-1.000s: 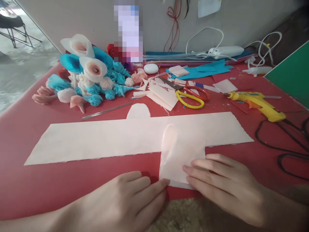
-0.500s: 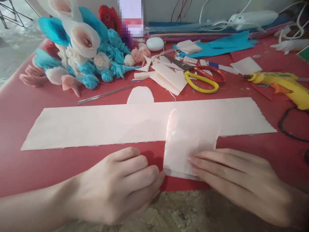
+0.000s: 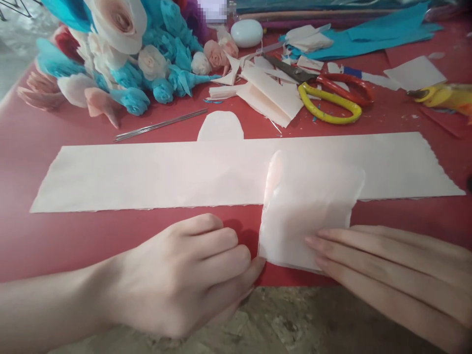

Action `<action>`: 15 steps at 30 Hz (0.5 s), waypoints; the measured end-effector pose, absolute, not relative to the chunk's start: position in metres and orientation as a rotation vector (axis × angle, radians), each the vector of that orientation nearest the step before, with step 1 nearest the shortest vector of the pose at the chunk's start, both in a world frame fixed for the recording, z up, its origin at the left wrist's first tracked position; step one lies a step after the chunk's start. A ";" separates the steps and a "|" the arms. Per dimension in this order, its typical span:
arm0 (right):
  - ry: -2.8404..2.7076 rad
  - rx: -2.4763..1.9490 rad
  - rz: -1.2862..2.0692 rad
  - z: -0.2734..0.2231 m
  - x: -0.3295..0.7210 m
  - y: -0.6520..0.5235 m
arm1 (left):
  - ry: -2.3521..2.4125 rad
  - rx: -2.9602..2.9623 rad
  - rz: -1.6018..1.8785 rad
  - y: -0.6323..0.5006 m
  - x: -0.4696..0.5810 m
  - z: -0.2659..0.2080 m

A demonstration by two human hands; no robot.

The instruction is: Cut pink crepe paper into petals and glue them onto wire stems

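A small pale pink crepe paper piece (image 3: 306,221) with a curved top edge lies partly over a long pale paper strip (image 3: 155,177). My left hand (image 3: 184,275) is closed, its fingers curled, with the fingertips at the piece's lower left corner. My right hand (image 3: 391,275) has its long fingers laid together over the lower right part of the piece. The thumb of that hand is hidden, and the piece's lower right edge lies in its hold. Behind the strip, a rounded paper petal (image 3: 221,126) shows in part.
Beyond the strip lie scissors (image 3: 330,115) with red and yellow handles, paper scraps (image 3: 271,96), thin wires (image 3: 160,125) and blue paper (image 3: 354,44). Paper flowers (image 3: 121,64) crowd the back left. A yellow glue gun (image 3: 448,98) rests at the right. The red tabletop's front edge (image 3: 291,285) is close.
The view has tipped down and come closer, so the tabletop things appear higher and larger. Both hands keep about the same places at the small piece, whose bottom edge now looks more curved.
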State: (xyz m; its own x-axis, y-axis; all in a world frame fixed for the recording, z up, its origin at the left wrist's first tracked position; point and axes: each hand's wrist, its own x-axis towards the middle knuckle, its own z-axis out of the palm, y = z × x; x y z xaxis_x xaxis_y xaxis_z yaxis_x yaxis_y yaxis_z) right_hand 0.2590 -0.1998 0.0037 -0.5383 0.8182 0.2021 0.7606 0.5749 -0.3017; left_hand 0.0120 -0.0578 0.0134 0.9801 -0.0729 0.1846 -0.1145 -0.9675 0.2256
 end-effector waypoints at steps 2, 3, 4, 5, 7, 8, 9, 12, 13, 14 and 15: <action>-2.474 -1.310 0.254 0.004 0.258 -0.201 | -0.133 2.885 0.255 -0.058 0.012 0.013; -2.471 -1.311 0.245 0.004 0.257 -0.201 | -0.135 2.884 0.256 -0.058 0.012 0.013; -2.468 -1.307 0.220 0.003 0.256 -0.201 | -0.135 2.883 0.265 -0.058 0.012 0.012; -2.464 -1.301 0.190 0.002 0.255 -0.201 | -0.134 2.880 0.282 -0.059 0.011 0.012; -2.452 -1.282 0.120 0.001 0.253 -0.199 | -0.123 2.877 0.318 -0.060 0.011 0.011; -2.450 -1.274 0.097 0.001 0.253 -0.199 | -0.113 2.875 0.336 -0.061 0.010 0.010; -2.453 -1.267 0.083 0.001 0.252 -0.198 | -0.104 2.875 0.353 -0.062 0.010 0.010; -2.491 -1.240 0.093 0.002 0.252 -0.197 | -0.102 2.871 0.357 -0.062 0.010 0.008; -2.503 -1.233 0.096 0.002 0.252 -0.196 | -0.104 2.869 0.352 -0.062 0.010 0.008; -2.511 -1.224 0.096 0.002 0.253 -0.196 | -0.106 2.866 0.349 -0.062 0.010 0.008; -2.517 -1.218 0.100 0.003 0.253 -0.196 | -0.107 2.867 0.348 -0.062 0.010 0.009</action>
State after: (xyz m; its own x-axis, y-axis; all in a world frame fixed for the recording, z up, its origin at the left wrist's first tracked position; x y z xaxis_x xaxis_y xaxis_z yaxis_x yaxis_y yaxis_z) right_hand 0.2528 -0.1961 0.0026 -0.5735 0.7724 0.2730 0.7484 0.6295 -0.2090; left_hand 0.0103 -0.0621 0.0085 0.9688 -0.0424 0.2442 -0.1023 -0.9658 0.2381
